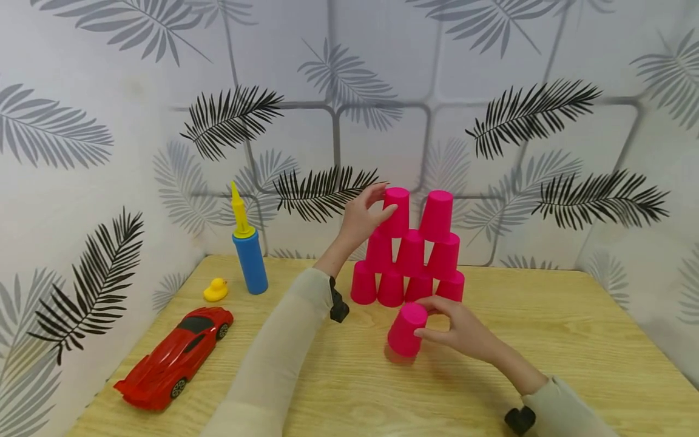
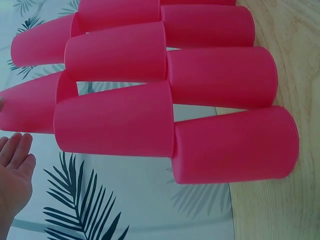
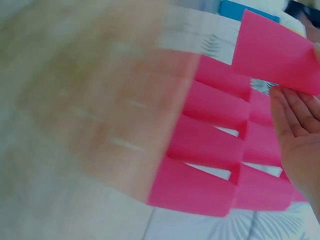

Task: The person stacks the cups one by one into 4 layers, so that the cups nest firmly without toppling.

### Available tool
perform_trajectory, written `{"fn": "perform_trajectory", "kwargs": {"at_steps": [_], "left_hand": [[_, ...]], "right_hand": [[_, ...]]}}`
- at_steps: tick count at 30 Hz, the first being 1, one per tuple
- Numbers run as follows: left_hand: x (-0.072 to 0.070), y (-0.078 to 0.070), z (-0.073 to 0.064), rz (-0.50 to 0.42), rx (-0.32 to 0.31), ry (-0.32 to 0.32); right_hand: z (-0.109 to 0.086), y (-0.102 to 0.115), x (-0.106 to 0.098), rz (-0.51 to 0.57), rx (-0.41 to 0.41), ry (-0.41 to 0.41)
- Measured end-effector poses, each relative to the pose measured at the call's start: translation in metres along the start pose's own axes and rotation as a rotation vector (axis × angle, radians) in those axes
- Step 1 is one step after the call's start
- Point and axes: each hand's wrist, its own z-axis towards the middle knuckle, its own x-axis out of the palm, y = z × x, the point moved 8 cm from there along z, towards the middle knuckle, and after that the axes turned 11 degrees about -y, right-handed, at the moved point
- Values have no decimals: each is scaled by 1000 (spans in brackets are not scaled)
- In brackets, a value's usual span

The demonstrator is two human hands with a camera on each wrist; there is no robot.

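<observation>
Upside-down pink cups (image 1: 411, 255) form a stack: several in the bottom row, three in the middle, two on top. My left hand (image 1: 361, 217) pinches the top-left cup (image 1: 401, 220), thumb on its near side and fingers on its far side. In the left wrist view, that cup (image 2: 31, 106) rests on the row below. My right hand (image 1: 464, 331) grips a separate pink cup (image 1: 405, 332) in front of the stack, mouth down and slightly tilted, just over the table. Thumb and fingers hold the cup (image 3: 275, 55) from opposite sides.
On the left of the wooden table (image 1: 491, 388) lie a red toy car (image 1: 177, 358) and a yellow rubber duck (image 1: 216, 289). A blue hand pump (image 1: 250, 261) with a yellow top stands behind them. A leaf-patterned wall (image 1: 382, 73) closes off the back.
</observation>
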Motion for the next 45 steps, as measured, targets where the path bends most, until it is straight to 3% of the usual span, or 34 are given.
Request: {"fn": "perform_trajectory", "kwargs": {"at_steps": [5,9,17,19,22,27,31,36,45], "left_hand": [[-13,16,-7,-24,-73,-1],[-25,34,-19,-34,-146,9],[-35,77,-55,-24,-237,102],[-34,86,-63,-12,-255,128],[-32,97,-75,13,-273,175],[-28,109,-93,83,-278,254],[-24,118,-102,149,-287,306],[-24,121,-105,167,-277,313],[-20,120,-105,160,-236,322]], "right_hand": [[8,14,-32,17,-95,-158],[19,22,-66,68,-125,-291],[58,28,-137,412,-92,-580],[69,27,-149,453,-71,-643],[87,25,-162,394,-22,-697],[118,25,-171,216,1,-697],[140,23,-171,134,40,-669],[163,18,-163,17,103,-569],[189,13,-147,-95,126,-387]]}}
